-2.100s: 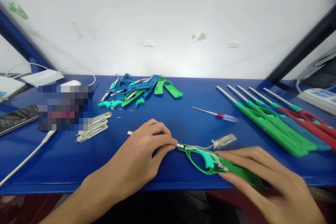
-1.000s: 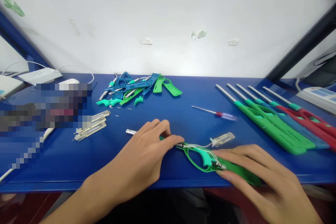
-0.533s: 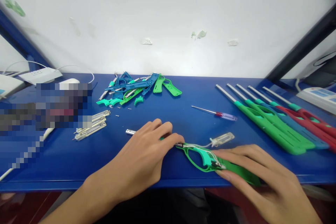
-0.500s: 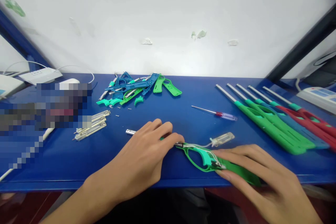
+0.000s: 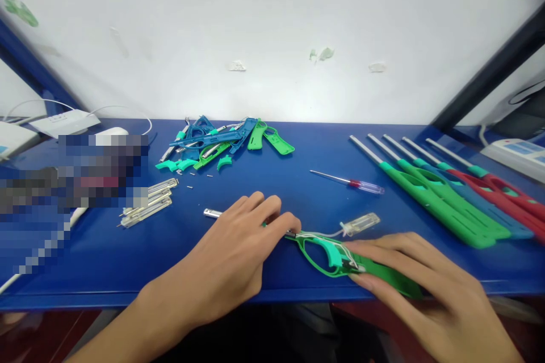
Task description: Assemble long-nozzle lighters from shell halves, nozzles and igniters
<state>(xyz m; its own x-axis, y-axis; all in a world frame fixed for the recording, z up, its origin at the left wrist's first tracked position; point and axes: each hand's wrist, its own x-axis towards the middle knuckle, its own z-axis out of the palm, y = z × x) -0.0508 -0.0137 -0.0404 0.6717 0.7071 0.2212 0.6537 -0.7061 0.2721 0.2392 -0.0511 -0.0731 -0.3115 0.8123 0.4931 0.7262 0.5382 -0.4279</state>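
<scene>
A green gas lighter [image 5: 306, 261], its casing opened so the inside shows, lies near the table's front edge. My left hand [image 5: 242, 238] is closed round its front part, and the metal tube [image 5: 212, 213] sticks out beyond the knuckles. My right hand [image 5: 426, 283] grips the green handle between thumb and fingers. A teal trigger [image 5: 327, 252] sits in the casing's loop, with thin white wires running past it. One pale tube leads from the lighter to a clear fuel tank [image 5: 361, 224] lying just behind. What my left fingertips press on is partly hidden.
A screwdriver [image 5: 357, 184] lies behind the tank. Several assembled lighters [image 5: 443, 204] fan out at the right. Blue and green casing parts [image 5: 221, 139] are heaped at the back, with teal triggers and small screws before them. Clear tanks [image 5: 149, 204] lie at left, beside a pixelated area.
My left fingertips have shifted slightly to the right along the lighter, covering more of its dark joint. My right hand keeps its hold, and the other things lie as before.
</scene>
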